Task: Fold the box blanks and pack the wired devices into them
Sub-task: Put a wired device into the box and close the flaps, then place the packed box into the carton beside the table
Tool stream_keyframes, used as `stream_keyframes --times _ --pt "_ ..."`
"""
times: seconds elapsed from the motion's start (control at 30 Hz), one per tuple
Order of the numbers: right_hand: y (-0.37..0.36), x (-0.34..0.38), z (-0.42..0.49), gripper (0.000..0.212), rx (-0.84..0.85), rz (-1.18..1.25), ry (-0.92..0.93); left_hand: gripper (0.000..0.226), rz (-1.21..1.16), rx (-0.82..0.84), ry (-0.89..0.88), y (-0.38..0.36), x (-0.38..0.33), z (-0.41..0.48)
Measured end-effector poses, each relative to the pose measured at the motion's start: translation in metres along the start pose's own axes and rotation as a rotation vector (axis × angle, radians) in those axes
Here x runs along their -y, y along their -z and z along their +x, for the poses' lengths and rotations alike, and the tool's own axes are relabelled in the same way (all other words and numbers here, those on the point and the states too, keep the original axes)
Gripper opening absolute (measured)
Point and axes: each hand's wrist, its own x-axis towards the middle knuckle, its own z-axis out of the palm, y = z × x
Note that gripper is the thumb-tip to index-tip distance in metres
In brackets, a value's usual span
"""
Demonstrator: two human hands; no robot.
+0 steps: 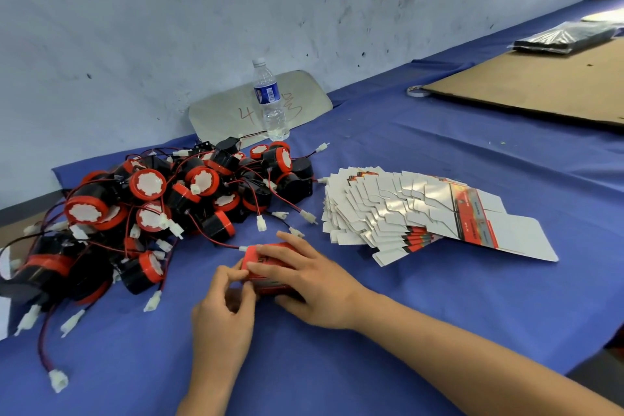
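- Step in hand: closing one folded red box (270, 268), which lies on the blue-covered surface (422, 297) at lower centre of the frame. The right hand (312, 284) lies over the top of it with fingers spread and bent down around its sides, holding it in place. The left hand (224, 300) has thumb and fingertips curled in a pinch at the box's near-left end, apparently on a flap.
- Judgement: one device seems already inside, since a red wire and white connector (242, 248) emerge at the box's upper-left corner; the end is not yet shut.
- Next move calls for feeding that connector inside, then tucking the flap while the right hand keeps the box from sliding.
- Supplies: the heap of wired devices (152, 209), black and red, fills the left of the frame; the fanned box blanks (405, 209) lie right of centre, well apart from the hands. Most of the task remains.
- Hidden or unclear: the flap itself is covered by the fingers; the box contents cannot be seen; the print on the box is unreadable; the heap's left edge is cut off by the frame.
- Also present: a water bottle (270, 101) at the wall and a cardboard sheet (540, 84) at upper right.
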Motion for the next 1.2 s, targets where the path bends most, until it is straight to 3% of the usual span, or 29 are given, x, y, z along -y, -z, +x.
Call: stream_keyframes --times 0.07,0.13,0.23,0.3,0.43,0.57,0.7,0.8,1.0,1.1,1.2 --pt "0.002 0.002 -0.001 0.056 -0.056 0.028 0.026 0.034 0.003 0.021 0.006 -0.001 -0.001 0.000" --pt "0.006 0.003 -0.002 0.047 -0.228 0.096 0.027 0.049 -0.019 0.054 -0.006 -0.001 -0.004 0.000" --pt "0.014 0.004 -0.005 0.031 -0.437 0.257 -0.118 0.069 -0.040 0.110 -0.112 0.004 -0.008 0.000" --pt "0.020 0.002 -0.006 0.026 -0.482 0.436 -0.251 0.072 -0.057 0.187 -0.178 0.007 -0.009 -0.001" --pt "0.026 0.005 -0.007 0.038 -0.400 0.699 -0.298 0.059 -0.139 0.276 -0.091 0.004 -0.015 -0.005" --pt "0.021 0.015 -0.005 0.033 -0.362 0.624 -0.276 0.048 -0.179 0.254 -0.088 0.002 -0.019 -0.008" --pt "0.024 0.015 -0.002 0.054 -0.413 0.573 -0.312 0.043 -0.283 0.267 -0.048 -0.002 -0.025 -0.012" --pt "0.026 0.014 0.001 0.063 -0.417 0.628 -0.356 0.052 -0.323 0.275 -0.036 -0.008 -0.026 -0.013" --pt "0.029 0.020 -0.008 0.037 -0.383 0.672 -0.329 0.064 -0.334 0.276 0.000 0.000 -0.017 -0.010" --pt "0.040 0.027 -0.017 0.036 -0.541 0.800 -0.383 0.069 -0.459 0.213 0.044 0.000 -0.016 -0.003" --pt "0.054 0.030 -0.044 0.035 -0.743 1.115 -0.494 0.033 -0.516 0.163 0.091 -0.003 -0.012 0.000"
